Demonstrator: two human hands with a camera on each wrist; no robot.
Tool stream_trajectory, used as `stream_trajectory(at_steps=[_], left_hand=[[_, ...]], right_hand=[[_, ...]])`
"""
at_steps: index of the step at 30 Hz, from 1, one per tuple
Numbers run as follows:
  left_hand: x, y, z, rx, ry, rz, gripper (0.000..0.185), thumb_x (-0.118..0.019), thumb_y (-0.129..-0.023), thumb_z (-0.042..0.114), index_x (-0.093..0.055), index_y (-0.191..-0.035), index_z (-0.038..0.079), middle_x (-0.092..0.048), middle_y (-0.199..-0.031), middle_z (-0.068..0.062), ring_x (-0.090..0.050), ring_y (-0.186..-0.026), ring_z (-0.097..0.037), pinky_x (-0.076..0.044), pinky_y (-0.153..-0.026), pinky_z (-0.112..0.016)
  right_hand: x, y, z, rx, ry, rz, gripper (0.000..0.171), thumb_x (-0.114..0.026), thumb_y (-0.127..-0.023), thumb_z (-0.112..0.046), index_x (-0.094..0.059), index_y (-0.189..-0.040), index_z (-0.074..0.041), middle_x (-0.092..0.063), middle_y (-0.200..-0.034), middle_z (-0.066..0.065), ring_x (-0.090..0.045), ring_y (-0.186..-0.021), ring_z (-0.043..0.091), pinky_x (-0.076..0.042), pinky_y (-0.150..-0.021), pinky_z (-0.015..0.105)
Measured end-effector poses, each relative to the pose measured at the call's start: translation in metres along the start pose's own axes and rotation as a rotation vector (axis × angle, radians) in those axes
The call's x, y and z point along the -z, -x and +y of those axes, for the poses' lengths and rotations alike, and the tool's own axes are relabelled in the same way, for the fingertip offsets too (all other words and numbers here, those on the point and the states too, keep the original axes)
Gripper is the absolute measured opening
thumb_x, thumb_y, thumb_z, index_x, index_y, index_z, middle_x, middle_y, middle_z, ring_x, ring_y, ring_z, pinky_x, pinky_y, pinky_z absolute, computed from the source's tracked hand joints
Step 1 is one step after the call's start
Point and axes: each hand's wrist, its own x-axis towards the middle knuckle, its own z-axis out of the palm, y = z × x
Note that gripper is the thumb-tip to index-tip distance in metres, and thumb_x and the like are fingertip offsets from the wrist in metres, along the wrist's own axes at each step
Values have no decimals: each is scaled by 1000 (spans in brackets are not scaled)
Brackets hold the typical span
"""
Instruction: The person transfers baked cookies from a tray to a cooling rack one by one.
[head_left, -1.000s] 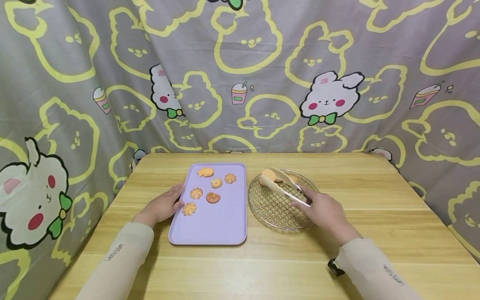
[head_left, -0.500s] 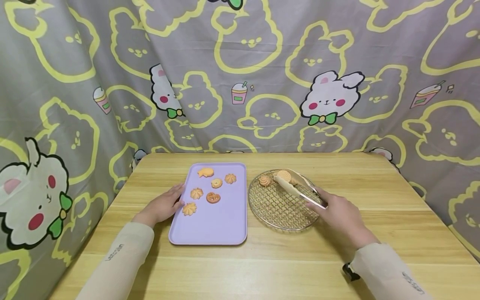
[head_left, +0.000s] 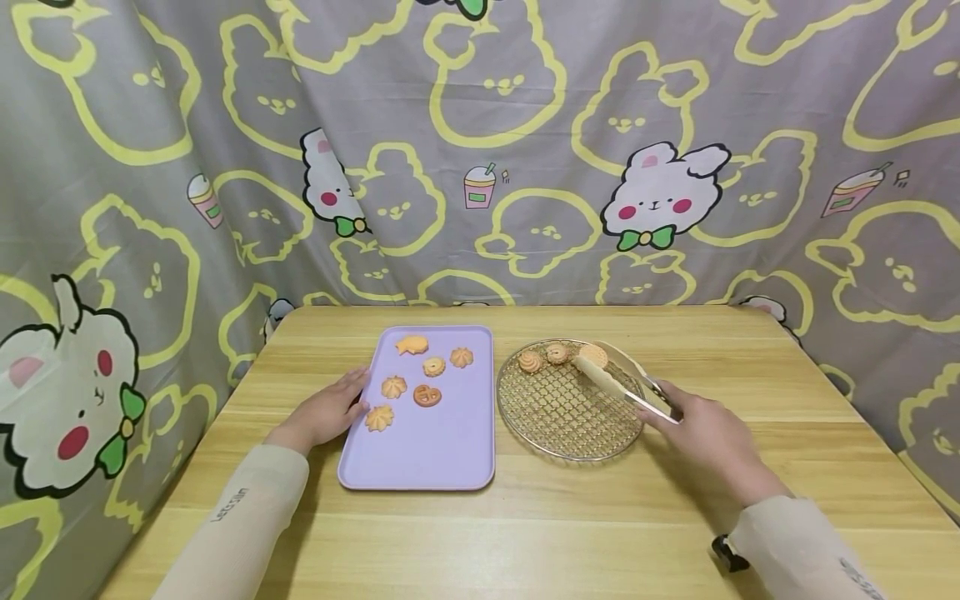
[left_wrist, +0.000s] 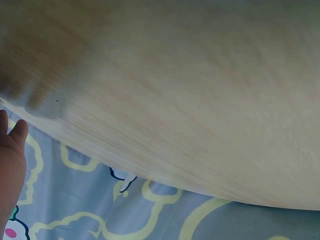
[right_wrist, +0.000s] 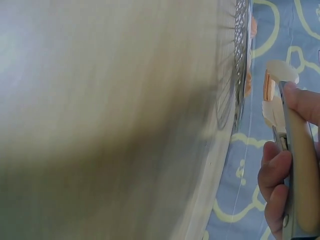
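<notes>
My right hand [head_left: 712,433] grips a pair of tongs [head_left: 606,385] with pale tips and metal arms. Between the tips is a round cookie [head_left: 593,357], held over the back right of the round wire cooling rack [head_left: 566,421]. In the right wrist view the cookie [right_wrist: 269,86] shows a layered edge and is above the rack. A swirl cookie [head_left: 530,361] and a ring-shaped cookie [head_left: 557,353] lie at the rack's back left. My left hand [head_left: 322,412] rests against the left edge of the purple tray [head_left: 423,458], its fingers extended along the rim.
On the tray lie a fish-shaped cookie [head_left: 412,344], a pretzel-shaped cookie [head_left: 427,396] and several flower-shaped cookies [head_left: 378,417]. Tray and rack stand side by side on the wooden table [head_left: 570,533]. A patterned curtain [head_left: 540,150] hangs behind and along the sides.
The tongs, with the round cookie between their tips, have moved right across the rack, uncovering the swirl and ring-shaped cookies. My left hand and the tray have stayed put.
</notes>
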Motion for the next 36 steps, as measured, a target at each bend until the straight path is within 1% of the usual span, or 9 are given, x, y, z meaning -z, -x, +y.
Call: stream_trajectory(at_steps=[3,5,8,12,14,16,20,26,36], left_hand=[[0,0,0,-16,-8,11,60,-45,-101,28,-27,-147,-5,-24,-152,-22,-21,-139,-40,-23,-110,-52],[1,0,1,-24,-11,16,59,-46,-101,27,-27,-147,-6,-25,-152,-23,-22,-138,-40,-23,-110,-52],[1,-1,0,-22,-10,11,59,-46,-101,27,-27,-147,-5,-24,-152,-23,-21,-139,-40,-23,-110,-52],[0,-1,0,-14,-6,3,60,-45,-101,29,-27,-147,-4,-23,-153,-22,-21,-139,-40,-23,-110,-52],[0,-2,0,-14,-8,3,60,-44,-101,29,-27,-147,-4,-23,-153,-22,-21,-139,-40,-23,-110,-52],[-1,-2,-1,-15,-11,6,60,-44,-101,30,-27,-147,-4,-23,-153,-22,-21,-139,-40,-23,-110,-52],[0,-1,0,-14,-4,10,60,-45,-101,29,-27,-147,-4,-24,-153,-22,-21,-139,-40,-23,-110,-52],[1,0,1,10,3,-11,61,-44,-101,31,-25,-148,-3,-22,-154,-21,-19,-140,-39,-22,-111,-52],[2,0,2,1,4,-2,60,-44,-101,29,-26,-148,-4,-22,-153,-21,-20,-139,-40,-22,-111,-52]], right_hand=[[1,3,4,-7,9,-7,78,-48,-88,-67,-40,-147,-16,-51,-70,1,-48,-60,20,-31,-43,32],[1,4,7,-8,15,-13,77,-48,-88,-66,-40,-147,-18,-46,-66,1,-46,-58,19,-30,-43,32],[2,7,11,-6,24,-11,77,-48,-87,-67,-41,-146,-18,-56,-74,5,-50,-63,22,-32,-44,32],[3,9,15,-6,37,-9,78,-48,-87,-68,-42,-145,-16,-64,-96,19,-57,-71,28,-36,-44,34],[4,10,16,-8,44,-12,78,-48,-87,-68,-43,-144,-17,-64,-92,18,-57,-70,28,-36,-44,35],[5,11,17,-9,47,-20,75,-48,-88,-67,-43,-144,-17,-60,-79,13,-54,-65,26,-33,-43,34],[7,12,17,-13,44,-36,70,-49,-88,-66,-46,-140,-19,-43,-63,1,-42,-53,18,-26,-41,32],[6,12,19,-8,46,-38,62,-52,-88,-64,-51,-132,-21,-43,-65,-1,-39,-52,16,-23,-42,31],[7,12,19,-13,49,-52,68,-55,-86,-64,-49,-136,-19,-44,-65,-2,-40,-53,16,-25,-42,31]])
